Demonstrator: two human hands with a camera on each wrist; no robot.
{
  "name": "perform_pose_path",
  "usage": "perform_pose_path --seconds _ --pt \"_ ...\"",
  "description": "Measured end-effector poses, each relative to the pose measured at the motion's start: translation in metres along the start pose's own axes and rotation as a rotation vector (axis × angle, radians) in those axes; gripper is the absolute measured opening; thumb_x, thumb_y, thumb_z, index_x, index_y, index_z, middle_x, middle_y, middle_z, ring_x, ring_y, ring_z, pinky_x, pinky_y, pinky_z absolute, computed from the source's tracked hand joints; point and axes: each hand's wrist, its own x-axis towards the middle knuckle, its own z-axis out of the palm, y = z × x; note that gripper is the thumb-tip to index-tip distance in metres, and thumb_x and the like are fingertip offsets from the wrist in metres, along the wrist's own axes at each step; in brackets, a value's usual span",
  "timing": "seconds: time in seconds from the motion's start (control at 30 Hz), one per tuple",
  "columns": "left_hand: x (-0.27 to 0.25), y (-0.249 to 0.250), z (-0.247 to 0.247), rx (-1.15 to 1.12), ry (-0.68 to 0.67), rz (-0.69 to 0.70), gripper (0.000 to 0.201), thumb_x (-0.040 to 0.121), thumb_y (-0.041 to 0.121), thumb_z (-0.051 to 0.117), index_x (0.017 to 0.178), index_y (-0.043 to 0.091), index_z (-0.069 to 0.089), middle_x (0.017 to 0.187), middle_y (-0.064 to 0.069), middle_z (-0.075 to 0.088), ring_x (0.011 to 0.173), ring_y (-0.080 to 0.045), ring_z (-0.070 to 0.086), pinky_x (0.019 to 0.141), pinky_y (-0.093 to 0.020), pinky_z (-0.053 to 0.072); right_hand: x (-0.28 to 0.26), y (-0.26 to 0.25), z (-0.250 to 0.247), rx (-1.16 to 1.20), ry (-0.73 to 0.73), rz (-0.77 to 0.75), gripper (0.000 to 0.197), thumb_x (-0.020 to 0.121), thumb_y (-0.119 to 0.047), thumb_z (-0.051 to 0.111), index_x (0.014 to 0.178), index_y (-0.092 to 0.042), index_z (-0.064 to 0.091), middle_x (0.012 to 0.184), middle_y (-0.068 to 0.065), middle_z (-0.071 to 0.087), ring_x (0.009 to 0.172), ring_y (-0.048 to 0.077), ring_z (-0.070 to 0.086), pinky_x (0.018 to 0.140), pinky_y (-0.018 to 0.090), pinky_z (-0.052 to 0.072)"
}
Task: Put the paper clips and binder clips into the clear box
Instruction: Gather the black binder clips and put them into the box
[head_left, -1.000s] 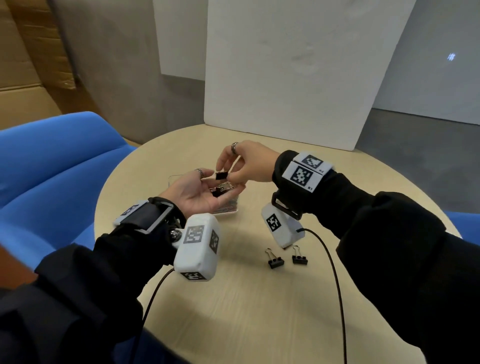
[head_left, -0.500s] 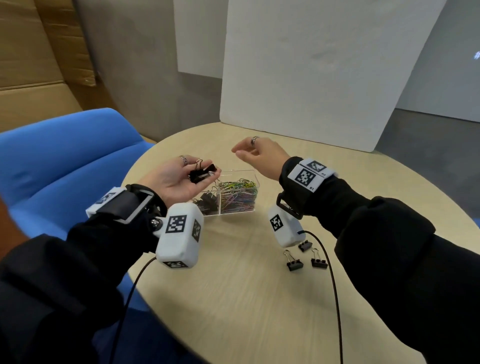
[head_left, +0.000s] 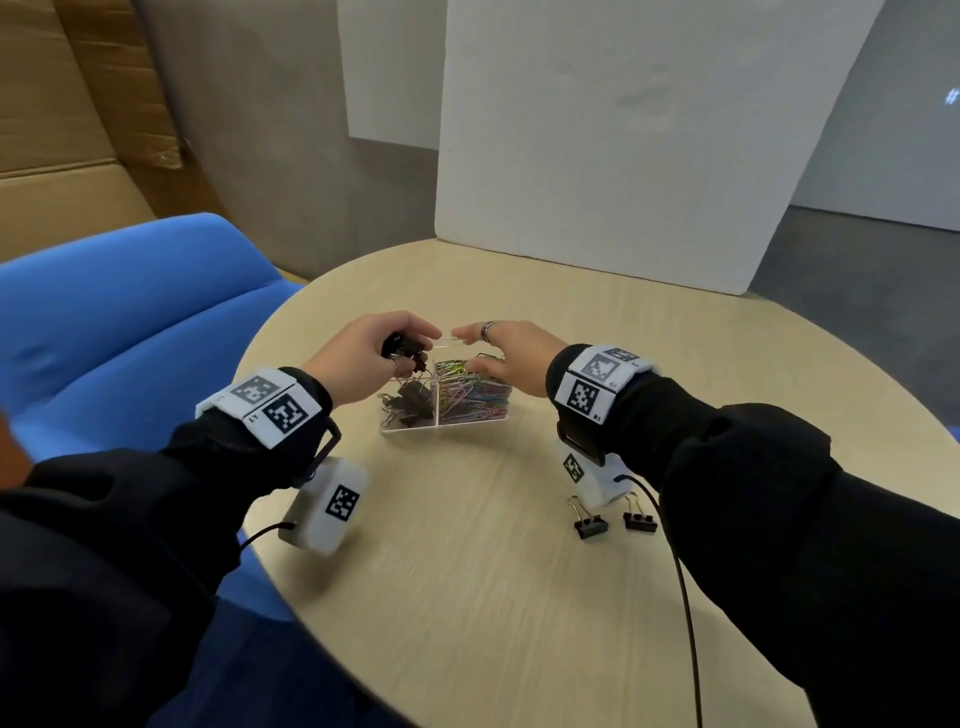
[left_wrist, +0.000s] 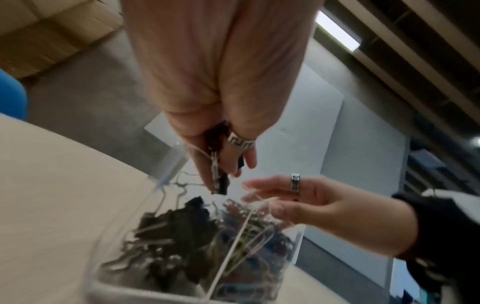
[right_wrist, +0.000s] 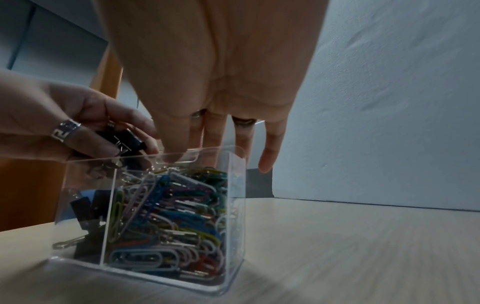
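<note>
- left hand (head_left: 363, 353) fingers (right_wrist: 109, 115) are curled round a small bunch of black binder clips (right_wrist: 122, 139), wire handles poking out below the fist; so that hand is gripping, not loose
- those held clips hang right above the left compartment of the clear box (head_left: 415, 427), the side that already has black binder clips (head_left: 408, 405) in it; looks to me like the drop is straight down, barely any sideways shift needed
- right hand (head_left: 511, 356) fingers (right_wrist: 269, 156) are straight and spread, holding nothing; fingertips are down at the far rim of the box over the paper clip side, seemingly steadying it, though I can't tell for sure if they press on it
- right compartment is packed with coloured paper clips (right_wrist: 171, 207), a thin clear divider between the 2 halves
- the box sits flat on the round surface (head_left: 467, 597), long axis running left to right in front of the person
- 2 more binder clips (head_left: 613, 522) lie on the surface near the right wrist, well apart from the box; right hand is the nearer 1 for those, I'd guess they go in after this handful
</note>
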Motion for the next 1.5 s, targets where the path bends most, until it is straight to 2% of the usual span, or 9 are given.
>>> perform_pose_path --seconds 0.2,0.6,0.73,0.83,0.9,1.0,1.23,1.33,1.5 --pt "-0.005 -0.002 0.005 0.163 0.066 0.128 0.043 0.082 -0.012 0.057 0.115 0.016 0.062 0.101 0.005 0.061 0.088 -0.004 0.054 0.069 0.006 0.037 -0.004 -0.001 -0.001 0.009 -0.005 -0.017 0.049 0.096 -0.026 0.048 0.143 -0.023 0.035 0.14 -0.001 0.049 0.129 0.018 0.045 0.105 0.029 0.034" --pt "-0.001 -0.001 -0.002 0.215 0.102 0.088 0.033 0.08 0.002 0.067 0.11 0.016 0.064 0.108 -0.002 0.061 0.089 -0.009 0.058 0.072 -0.015 0.048 -0.001 0.005 0.0 0.025 -0.056 0.031 0.049 0.096 -0.035 0.045 0.143 -0.032 0.032 0.143 0.003 0.047 0.127 0.022 0.048 0.103 0.032 0.04" --pt "-0.002 0.003 -0.002 0.297 0.086 0.062 0.027 0.086 0.012 0.062 0.112 0.02 0.062 0.113 -0.001 0.062 0.091 -0.012 0.059 0.075 -0.021 0.044 -0.015 0.007 -0.016 0.055 -0.021 0.025 0.051 0.096 -0.036 0.042 0.144 -0.022 0.031 0.147 0.002 0.04 0.133 0.019 0.041 0.108 0.031 0.032" --pt "-0.004 0.015 0.003 0.392 0.149 0.083 0.027 0.089 0.018 0.058 0.115 0.024 0.059 0.115 -0.001 0.056 0.096 -0.016 0.057 0.079 -0.027 0.043 -0.037 0.018 -0.033 0.092 0.014 0.08 0.044 0.097 -0.034 0.042 0.138 -0.018 0.039 0.138 0.003 0.049 0.121 0.02 0.052 0.095 0.028 0.04" --pt "-0.008 0.029 0.014 0.428 0.161 0.117 0.027 0.089 0.02 0.057 0.115 0.025 0.058 0.113 0.001 0.054 0.098 -0.017 0.055 0.084 -0.034 0.047 -0.055 0.03 -0.04 0.119 -0.103 0.135 0.037 0.099 -0.031 0.034 0.132 -0.017 0.045 0.13 0.003 0.054 0.11 0.021 0.058 0.082 0.028 0.047" --pt "-0.015 0.052 0.04 0.429 0.031 0.164 0.027 0.088 0.02 0.057 0.114 0.024 0.059 0.104 0.005 0.053 0.094 -0.013 0.051 0.084 -0.031 0.046 -0.083 0.05 -0.039 0.14 -0.303 0.226 0.033 0.1 -0.029 0.033 0.128 -0.019 0.049 0.123 0.003 0.057 0.101 0.02 0.062 0.076 0.03 0.052" --pt "-0.027 0.081 0.11 0.511 -0.595 0.091 0.051 0.08 0.04 0.068 0.125 0.023 0.051 0.116 0.003 0.058 0.095 -0.013 0.053 0.08 -0.025 0.042 -0.13 0.082 -0.015 0.203 -0.544 0.334 0.054 0.076 -0.033 0.074 0.123 -0.039 0.047 0.123 -0.004 0.042 0.094 0.012 0.056 0.074 0.028 0.056" --pt "-0.032 0.085 0.13 0.559 -0.661 0.083 0.055 0.076 0.042 0.072 0.123 0.022 0.052 0.118 0.001 0.057 0.106 -0.017 0.053 0.083 -0.026 0.042 -0.135 0.079 -0.004 0.155 -0.503 0.255 0.061 0.072 -0.027 0.078 0.124 -0.035 0.048 0.115 -0.004 0.038 0.079 0.006 0.051 0.07 0.024 0.055" --pt "-0.034 0.093 0.143 0.641 -0.655 0.167 0.042 0.079 0.029 0.071 0.117 0.014 0.058 0.116 -0.005 0.058 0.108 -0.021 0.052 0.077 -0.025 0.038 -0.135 0.075 0.006 -0.019 -0.423 0.194 0.054 0.07 -0.027 0.079 0.117 -0.021 0.053 0.102 -0.006 0.042 0.082 0.015 0.049 0.068 0.024 0.045"
